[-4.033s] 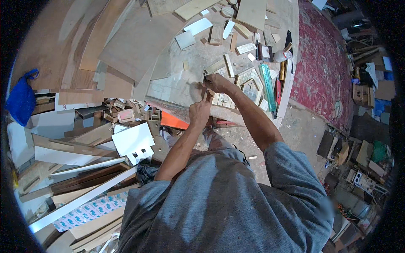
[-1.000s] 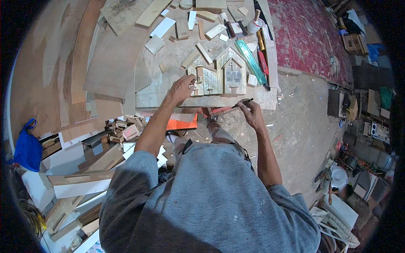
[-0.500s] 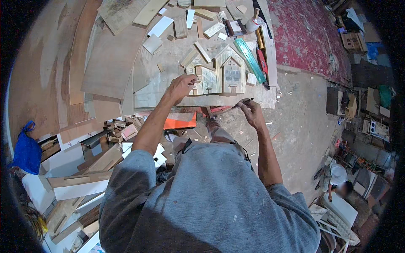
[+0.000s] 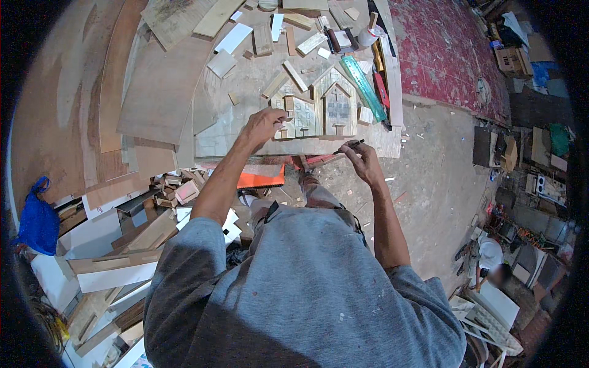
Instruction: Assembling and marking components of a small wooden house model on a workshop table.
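Observation:
On the workbench (image 4: 221,126) lie two flat wooden house shapes side by side. The left house (image 4: 304,116) has small drawn windows; the right house (image 4: 337,110) has a raised gable, a cross and dark window marks. My left hand (image 4: 265,127) rests at the left house's left side, fingertips pinched together; what they hold, if anything, is hidden. Just off the bench's near edge, my right hand (image 4: 365,162) pinches a thin dark pen-like tool (image 4: 352,145), its tip pointing left toward that edge.
A green ruler (image 4: 363,88), a red-handled tool (image 4: 381,89) and a white cup (image 4: 368,35) lie right of the houses. Several wood offcuts (image 4: 262,40) are scattered behind. An orange-edged saw (image 4: 261,178) sits below the bench edge. Scrap boards (image 4: 116,264) pile up left; another person (image 4: 491,257) crouches far right.
My right hand has turned and shifted slightly left, bringing the pen-like tool closer to the bench edge. A pale length that extended from it no longer shows. My left hand stays almost still.

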Available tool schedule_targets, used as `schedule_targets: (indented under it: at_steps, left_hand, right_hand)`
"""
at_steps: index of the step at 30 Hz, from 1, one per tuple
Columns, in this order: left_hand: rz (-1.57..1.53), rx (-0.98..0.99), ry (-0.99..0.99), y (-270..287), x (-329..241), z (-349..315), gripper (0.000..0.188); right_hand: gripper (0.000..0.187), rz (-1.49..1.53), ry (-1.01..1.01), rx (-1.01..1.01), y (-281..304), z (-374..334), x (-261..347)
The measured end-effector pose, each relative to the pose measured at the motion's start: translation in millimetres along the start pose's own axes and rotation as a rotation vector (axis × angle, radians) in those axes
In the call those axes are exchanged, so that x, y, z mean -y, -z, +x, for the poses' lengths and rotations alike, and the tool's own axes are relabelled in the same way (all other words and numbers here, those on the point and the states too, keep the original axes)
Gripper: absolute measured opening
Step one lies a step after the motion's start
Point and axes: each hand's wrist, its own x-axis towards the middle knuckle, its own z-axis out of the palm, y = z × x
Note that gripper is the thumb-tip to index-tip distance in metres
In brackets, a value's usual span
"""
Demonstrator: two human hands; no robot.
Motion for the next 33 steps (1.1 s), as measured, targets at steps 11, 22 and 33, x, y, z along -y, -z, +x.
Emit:
schedule_targets:
  at_steps: [11, 22, 33]
  left_hand:
    - [0.049, -0.013, -0.034, -7.5, 11.3, 4.1, 0.019]
    - [0.093, 0.032, -0.09, -6.6, 14.9, 7.0, 0.015]
    - [0.196, 0.082, -0.198, -8.5, 22.9, 10.6, 0.016]
  right_hand:
    - [0.033, 0.019, 0.025, 0.032, -17.5, 9.7, 4.9]
    - [0.031, 0.008, 0.083, 0.035, -15.3, 13.7, 2.2]
    - [0.03, 0.049, 0.118, -0.016, -49.3, 41.3, 13.4]
